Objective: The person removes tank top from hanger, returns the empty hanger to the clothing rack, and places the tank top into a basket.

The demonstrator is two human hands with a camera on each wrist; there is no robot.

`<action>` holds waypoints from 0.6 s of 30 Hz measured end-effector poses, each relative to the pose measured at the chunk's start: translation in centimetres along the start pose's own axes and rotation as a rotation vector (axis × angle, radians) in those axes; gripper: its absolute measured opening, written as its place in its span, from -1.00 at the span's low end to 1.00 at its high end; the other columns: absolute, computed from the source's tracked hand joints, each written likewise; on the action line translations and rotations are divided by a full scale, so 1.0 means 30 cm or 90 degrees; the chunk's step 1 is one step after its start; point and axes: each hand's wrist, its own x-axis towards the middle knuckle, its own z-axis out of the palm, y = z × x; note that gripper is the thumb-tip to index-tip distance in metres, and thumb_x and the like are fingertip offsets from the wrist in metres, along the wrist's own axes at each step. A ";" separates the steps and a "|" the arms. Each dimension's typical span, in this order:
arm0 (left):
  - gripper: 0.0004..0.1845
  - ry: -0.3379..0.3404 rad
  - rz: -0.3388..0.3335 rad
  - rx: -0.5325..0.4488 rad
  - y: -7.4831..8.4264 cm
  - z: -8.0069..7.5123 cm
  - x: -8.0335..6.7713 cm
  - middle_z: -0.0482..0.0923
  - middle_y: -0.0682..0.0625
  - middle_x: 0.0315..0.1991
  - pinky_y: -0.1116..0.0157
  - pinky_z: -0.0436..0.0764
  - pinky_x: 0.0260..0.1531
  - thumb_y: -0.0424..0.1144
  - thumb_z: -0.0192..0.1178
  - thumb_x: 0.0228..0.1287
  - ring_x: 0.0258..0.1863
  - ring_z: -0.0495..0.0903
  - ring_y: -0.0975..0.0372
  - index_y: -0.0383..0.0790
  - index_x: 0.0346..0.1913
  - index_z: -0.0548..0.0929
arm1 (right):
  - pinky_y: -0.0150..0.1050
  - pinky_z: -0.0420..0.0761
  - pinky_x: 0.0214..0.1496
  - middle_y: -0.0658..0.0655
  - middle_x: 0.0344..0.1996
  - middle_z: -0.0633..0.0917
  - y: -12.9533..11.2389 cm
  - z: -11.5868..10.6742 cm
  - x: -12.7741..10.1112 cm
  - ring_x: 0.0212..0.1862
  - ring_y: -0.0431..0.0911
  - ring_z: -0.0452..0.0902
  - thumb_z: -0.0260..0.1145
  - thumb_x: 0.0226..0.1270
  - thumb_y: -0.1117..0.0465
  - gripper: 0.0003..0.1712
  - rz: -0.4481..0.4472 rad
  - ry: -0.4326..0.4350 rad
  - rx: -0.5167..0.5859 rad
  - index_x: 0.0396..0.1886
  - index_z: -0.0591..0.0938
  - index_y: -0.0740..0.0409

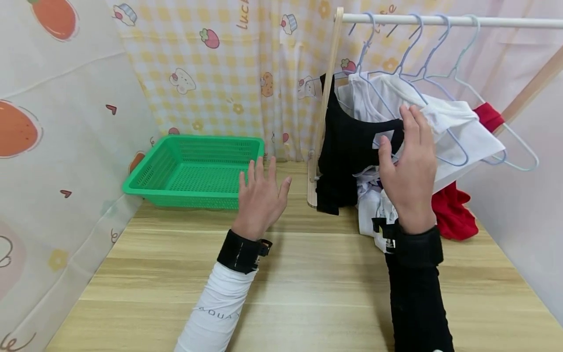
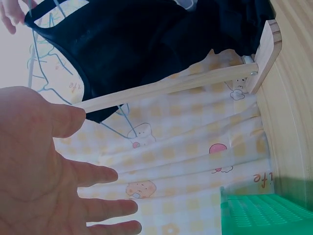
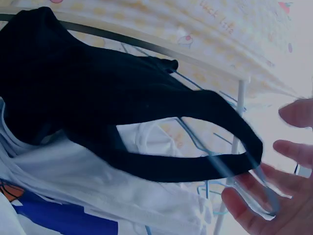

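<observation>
My left hand [image 1: 261,203] hovers over the table, fingers straight and spread, holding nothing; it overlaps the right front corner of the green basket [image 1: 189,200] in the head view. On the rack's left end a black sleeveless top [image 1: 347,146] hangs from a blue wire hanger [image 1: 378,95]. My right hand [image 1: 411,171] is beside the top's right strap, its fingers extended. In the right wrist view, the rounded hanger end [image 3: 273,208] pokes out past the black strap [image 3: 186,169] and overlaps the fingers. The left wrist view shows an open left palm [image 2: 39,166].
White garments [image 1: 466,122] hang behind the black top on more hangers along the white rod [image 1: 519,22]. The rack's wooden post [image 1: 325,112] stands between basket and clothes. A red cloth [image 1: 455,215] is low at the right. A patterned curtain [image 1: 211,73] backs the table.
</observation>
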 end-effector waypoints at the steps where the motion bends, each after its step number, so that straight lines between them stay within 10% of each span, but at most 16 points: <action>1: -0.21 0.001 0.001 0.002 0.001 0.001 0.001 -0.06 -0.39 0.74 -0.31 -0.10 0.68 0.20 -0.25 0.78 0.75 -0.13 -0.26 -0.20 0.78 -0.01 | 0.07 0.30 0.70 0.26 0.59 0.46 0.003 0.003 0.001 0.62 0.12 0.34 0.18 0.66 0.21 -0.39 0.004 -0.002 0.005 0.63 0.44 0.16; 9: -0.21 -0.003 0.000 -0.010 0.007 -0.004 0.003 -0.05 -0.40 0.74 -0.31 -0.09 0.68 0.20 -0.22 0.77 0.75 -0.13 -0.26 -0.20 0.77 0.00 | 0.26 0.54 0.43 0.41 0.32 0.68 0.023 0.020 0.013 0.34 0.34 0.61 0.04 0.69 0.35 -0.52 0.055 -0.010 -0.002 0.47 0.56 0.33; 18: -0.21 -0.014 0.003 -0.018 0.006 0.002 0.002 -0.05 -0.40 0.73 -0.32 -0.07 0.68 0.18 -0.22 0.78 0.75 -0.10 -0.26 -0.22 0.77 -0.01 | 0.30 0.45 -0.05 0.49 -0.26 0.64 0.048 0.030 0.008 0.00 0.48 0.61 0.00 0.80 0.07 -0.52 0.081 -0.035 -0.027 -0.05 0.61 0.44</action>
